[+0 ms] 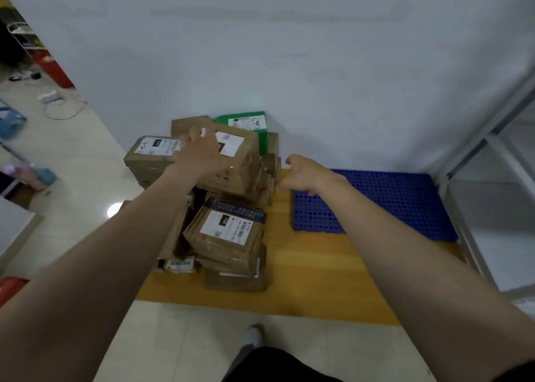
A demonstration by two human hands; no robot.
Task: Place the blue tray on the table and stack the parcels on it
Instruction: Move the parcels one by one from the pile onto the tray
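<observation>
A blue perforated tray (399, 205) lies flat on the right half of the low wooden table (307, 265), against the wall. A pile of brown cardboard parcels fills the table's left half, with a green parcel (249, 121) at the back. My left hand (199, 152) rests on the topmost brown parcel (237, 155), fingers spread over its top. My right hand (304, 173) hovers beside that parcel's right side, fingers loosely curled, holding nothing, its wrist over the tray's near-left corner. A labelled parcel (228, 236) lies nearer on the pile.
A white wall (289, 63) stands right behind the table. A metal-framed glass partition (477, 179) borders the tray on the right. Tiled floor (72, 164) lies to the left with cables, a blue basket and red items. My shoe (254, 335) is near the table's front edge.
</observation>
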